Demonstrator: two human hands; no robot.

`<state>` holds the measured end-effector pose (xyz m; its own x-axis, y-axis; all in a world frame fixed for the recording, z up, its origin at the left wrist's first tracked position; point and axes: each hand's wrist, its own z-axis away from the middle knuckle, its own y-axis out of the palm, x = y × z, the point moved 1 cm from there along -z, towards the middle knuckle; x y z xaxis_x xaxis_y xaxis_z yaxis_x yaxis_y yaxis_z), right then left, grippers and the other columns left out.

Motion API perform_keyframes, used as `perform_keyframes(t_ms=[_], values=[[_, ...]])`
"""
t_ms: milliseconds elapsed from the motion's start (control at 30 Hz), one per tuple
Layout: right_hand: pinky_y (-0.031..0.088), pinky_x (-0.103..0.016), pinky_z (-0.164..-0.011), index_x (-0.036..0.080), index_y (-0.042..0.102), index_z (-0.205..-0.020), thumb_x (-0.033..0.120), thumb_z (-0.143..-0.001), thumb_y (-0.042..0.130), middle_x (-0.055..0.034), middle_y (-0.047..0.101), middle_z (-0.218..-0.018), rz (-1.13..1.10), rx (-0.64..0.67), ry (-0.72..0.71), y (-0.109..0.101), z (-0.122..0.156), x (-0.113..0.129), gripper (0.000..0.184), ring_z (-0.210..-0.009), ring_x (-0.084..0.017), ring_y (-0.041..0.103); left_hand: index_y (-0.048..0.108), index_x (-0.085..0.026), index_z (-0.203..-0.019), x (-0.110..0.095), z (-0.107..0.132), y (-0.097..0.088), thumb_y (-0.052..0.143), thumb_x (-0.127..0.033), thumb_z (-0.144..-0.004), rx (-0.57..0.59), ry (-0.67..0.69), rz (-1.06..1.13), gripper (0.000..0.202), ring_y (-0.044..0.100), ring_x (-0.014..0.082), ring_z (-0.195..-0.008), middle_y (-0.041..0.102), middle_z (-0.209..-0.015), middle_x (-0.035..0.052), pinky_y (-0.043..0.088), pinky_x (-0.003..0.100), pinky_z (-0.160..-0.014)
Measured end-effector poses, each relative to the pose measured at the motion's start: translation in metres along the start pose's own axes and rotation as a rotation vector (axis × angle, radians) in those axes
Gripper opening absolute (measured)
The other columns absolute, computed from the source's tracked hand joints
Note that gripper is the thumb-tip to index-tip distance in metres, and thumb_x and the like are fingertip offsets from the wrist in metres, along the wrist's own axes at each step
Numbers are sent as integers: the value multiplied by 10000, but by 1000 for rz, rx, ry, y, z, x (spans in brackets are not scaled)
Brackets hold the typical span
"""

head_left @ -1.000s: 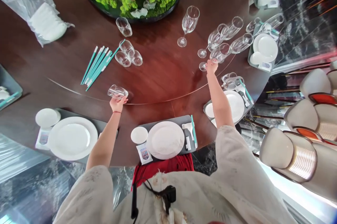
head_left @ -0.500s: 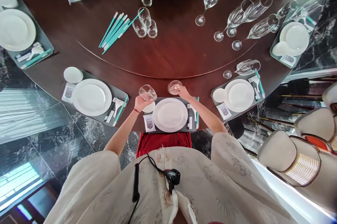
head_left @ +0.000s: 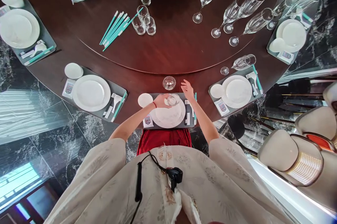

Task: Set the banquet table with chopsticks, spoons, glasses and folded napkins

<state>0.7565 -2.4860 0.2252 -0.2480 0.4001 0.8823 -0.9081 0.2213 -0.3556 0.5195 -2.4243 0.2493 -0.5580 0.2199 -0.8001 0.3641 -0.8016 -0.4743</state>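
Two glasses: right fingers (head_left: 185,85) open, released first (head_left: 169,83); left fingers (head_left: 165,97) gripping second (head_left: 172,100) over plate (head_left: 167,118).

Wearer's dress. Cream robe (head_left: 200,178) with a faint floral print and wide sleeves. Above the robe's waist, a red cloth (head_left: 163,139). On the robe's front: a thin black cable (head_left: 150,160), a small black clip (head_left: 174,175), a black cylinder (head_left: 138,182) and a hanging white cloth strip (head_left: 176,204). Beyond the robe's left sleeve (head_left: 102,168), a thin red bracelet (head_left: 154,104) on the left wrist (head_left: 152,106).

The left hand (head_left: 160,101) hides part of the white dinner plate (head_left: 165,118).
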Motion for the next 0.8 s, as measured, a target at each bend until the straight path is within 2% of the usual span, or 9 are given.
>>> perform_keyframes(t_ms=[100, 200, 333, 467, 567, 667, 733, 800], values=[[568, -411, -1029, 176, 519, -1461, 440, -984, 473, -161, 691, -1322, 3, -114, 66, -29, 39, -20, 548, -1097, -187, 720, 671, -225, -1120, -12, -35, 30, 898, -381, -561, 102, 89, -109, 622, 727, 281, -997, 755, -1025, 41, 523, 368, -931], [582, -418, -1008, 154, 565, -1383, 408, -976, 435, -171, 720, -1243, -44, -196, 117, -46, 78, -36, 497, -1038, -204, 743, 635, -217, -1185, -21, -75, 52, 875, -384, -636, 0, 33, -123, 622, 713, 270, -1034, 742, -1087, 56, 512, 353, -932], [599, -446, -985, 161, 564, -1351, 411, -981, 399, -177, 727, -1213, -83, -287, 189, -52, 122, -47, 476, -1058, -235, 744, 605, -188, -1238, -26, -119, 66, 859, -374, -696, -151, -137, -119, 626, 686, 286, -1048, 730, -1099, 91, 516, 367, -903], [613, -449, -964, 175, 570, -1334, 436, -989, 363, -167, 731, -1191, -79, -275, 212, -47, 147, -53, 479, -1036, -240, 755, 601, -197, -1282, -23, -137, 74, 871, -355, -703, -200, -227, -127, 658, 662, 319, -1130, 718, -1150, 119, 508, 393, -951], [620, -438, -944, 190, 583, -1337, 444, -992, 352, -145, 738, -1154, -28, -208, 203, -40, 140, -55, 486, -1016, -233, 752, 607, -178, -1328, -20, -136, 79, 884, -301, -690, -248, -231, -118, 707, 617, 337, -1243, 658, -1306, 153, 493, 407, -1019], [620, -412, -925, 185, 570, -1388, 417, -982, 391, -147, 721, -1197, 45, -145, 178, -34, 107, -50, 500, -978, -218, 736, 573, -131, -1404, -20, -125, 83, 847, -186, -693, -315, -276, -36, 764, 658, 298, -1176, 585, -1419, 180, 504, 391, -1028], [610, -405, -930, 169, 555, -1422, 389, -972, 429, -158, 695, -1230, 130, -120, 148, -30, 77, -41, 516, -953, -215, 722, 575, -121, -1409, -20, -110, 84, 804, -119, -701, -356, -305, 36, 745, 697, 257, -1057, 622, -1372, 172, 513, 384, -1021], [592, -413, -956, 166, 539, -1453, 397, -967, 488, -168, 658, -1268, 234, -106, 99, -25, 48, -28, 540, -980, -233, 709, 656, -145, -1292, -19, -91, 81, 758, -117, -742, -391, -326, 108, 561, 711, 235, -976, 704, -1234, 133, 523, 385, -1004]])
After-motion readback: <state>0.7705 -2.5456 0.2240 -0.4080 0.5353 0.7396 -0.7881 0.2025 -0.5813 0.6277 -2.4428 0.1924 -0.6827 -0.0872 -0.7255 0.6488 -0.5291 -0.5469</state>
